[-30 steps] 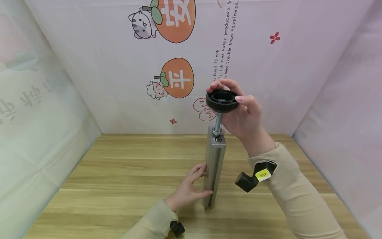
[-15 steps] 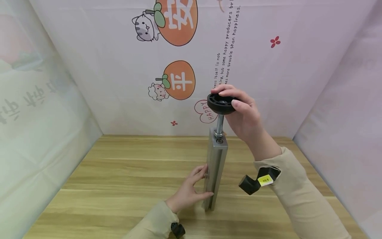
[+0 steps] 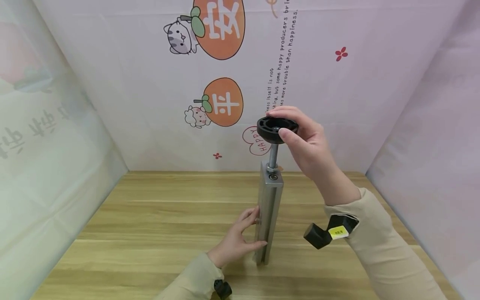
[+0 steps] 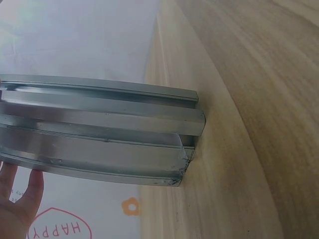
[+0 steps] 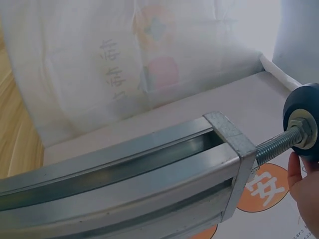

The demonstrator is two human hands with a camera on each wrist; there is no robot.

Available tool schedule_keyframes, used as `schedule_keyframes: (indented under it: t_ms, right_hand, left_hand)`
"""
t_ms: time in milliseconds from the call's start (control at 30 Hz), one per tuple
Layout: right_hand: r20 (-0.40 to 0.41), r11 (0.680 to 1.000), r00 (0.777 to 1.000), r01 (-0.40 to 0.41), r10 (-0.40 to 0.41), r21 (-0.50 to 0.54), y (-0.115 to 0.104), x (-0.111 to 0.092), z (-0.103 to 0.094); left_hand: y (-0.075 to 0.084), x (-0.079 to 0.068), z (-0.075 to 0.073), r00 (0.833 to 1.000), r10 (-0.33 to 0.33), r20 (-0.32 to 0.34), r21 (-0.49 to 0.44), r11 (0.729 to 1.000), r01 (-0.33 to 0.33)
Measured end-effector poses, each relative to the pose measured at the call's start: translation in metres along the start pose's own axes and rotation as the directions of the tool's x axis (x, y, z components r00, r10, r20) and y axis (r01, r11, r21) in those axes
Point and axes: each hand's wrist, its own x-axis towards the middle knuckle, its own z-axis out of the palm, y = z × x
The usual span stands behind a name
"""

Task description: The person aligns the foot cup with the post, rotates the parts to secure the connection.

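A silver aluminium profile (image 3: pixel 269 212) stands upright on the table in the head view. My left hand (image 3: pixel 233 245) grips it low down, thumb on the near side and fingers on the left. From the end plate (image 5: pixel 233 133) on top rises a threaded rod (image 3: pixel 273 155) with a nut at its base. A round black levelling foot (image 3: pixel 267 134) sits on the rod, hollow side up. My right hand (image 3: pixel 308 143) holds its rim, the thumb at the front and the fingers at the back. In the left wrist view the profile's lower end (image 4: pixel 187 144) meets the wood.
The wood-grain table (image 3: pixel 150 225) lies under the profile. Printed white cloth hangs behind as a back wall (image 3: pixel 307 75), with cloth side walls at left (image 3: pixel 48 133) and right (image 3: pixel 431 137). Black cameras are strapped to both wrists.
My right thumb has travelled from the foot's right edge round to its front, and the fingers have shifted along the back of the rim. The left hand keeps its hold on the profile.
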Motion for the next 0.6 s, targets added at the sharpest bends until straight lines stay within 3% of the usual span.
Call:
schedule_keyframes:
  t_ms: [167,300,600]
  right_hand:
    - [-0.071,0.996,0.996,-0.055,0.049,-0.076,-0.009,0.001,0.004]
    - [-0.114,0.985,0.992,-0.073,0.055,-0.156,-0.015,0.002,0.006]
    - [-0.153,0.907,0.984,0.015,-0.087,-0.422,-0.016,0.001,0.014]
  left_hand:
    - [-0.001,-0.002,0.0,0.999,-0.034,-0.002,-0.003,0.999,0.034]
    - [-0.002,-0.001,0.001,1.0,-0.021,-0.005,0.013,1.0,0.021]
    - [0.001,-0.001,0.0,1.0,-0.021,-0.002,0.009,1.0,0.021]
